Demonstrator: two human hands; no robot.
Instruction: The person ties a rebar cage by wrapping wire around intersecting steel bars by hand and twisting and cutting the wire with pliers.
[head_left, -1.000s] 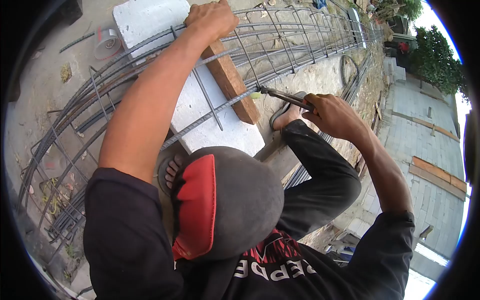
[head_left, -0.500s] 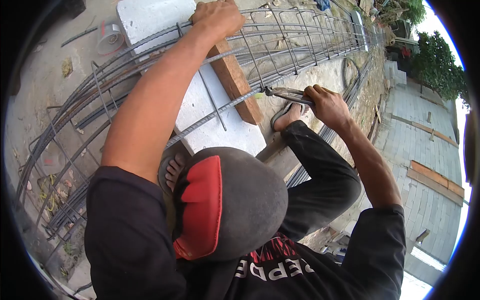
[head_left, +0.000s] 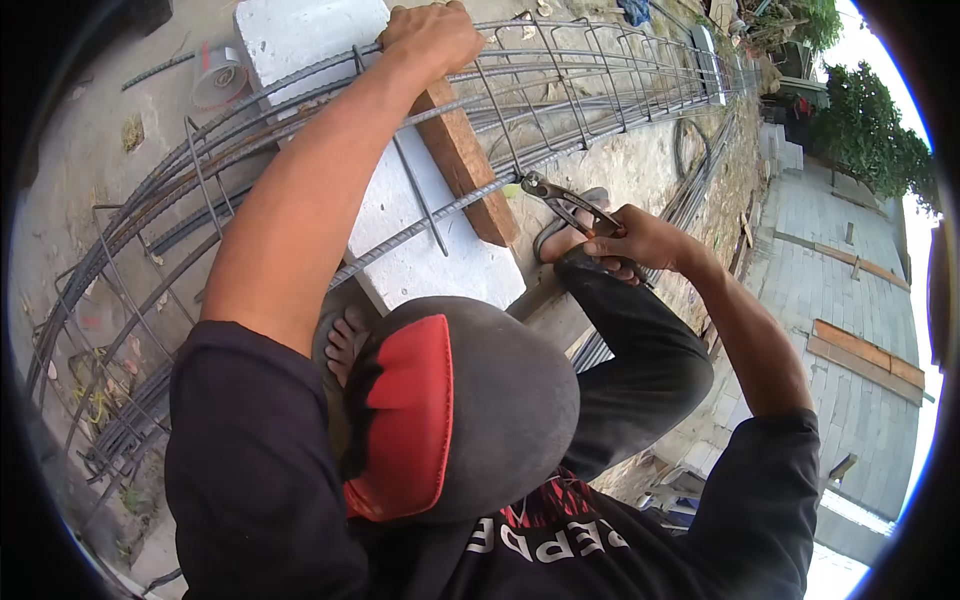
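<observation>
At the top, my left hand (head_left: 432,38) is closed on the upper bar of a long rebar cage (head_left: 570,60). My right hand (head_left: 635,243) grips a pair of pliers (head_left: 568,203) by the handles, which are spread somewhat apart. The jaws of the pliers are close to the lower bar, at the corner of a stirrup; whether they touch it is too small to tell. Beneath the cage, a reddish wooden block (head_left: 468,165) lies across a white block (head_left: 440,262). A loose end of rod (head_left: 418,195) slants down past the lower bar.
A clear plastic container (head_left: 220,80) is on the ground at the upper left. Bent bars (head_left: 85,290) curve down the left side. A capped head (head_left: 490,400) covers the lower middle. A bent knee and a sandalled foot (head_left: 562,240) are near the pliers. Grey blockwork (head_left: 850,300) fills the right.
My right hand has turned and dropped slightly, and the pliers' handles are now wider apart and tilted downward. My left hand stays on the upper bar.
</observation>
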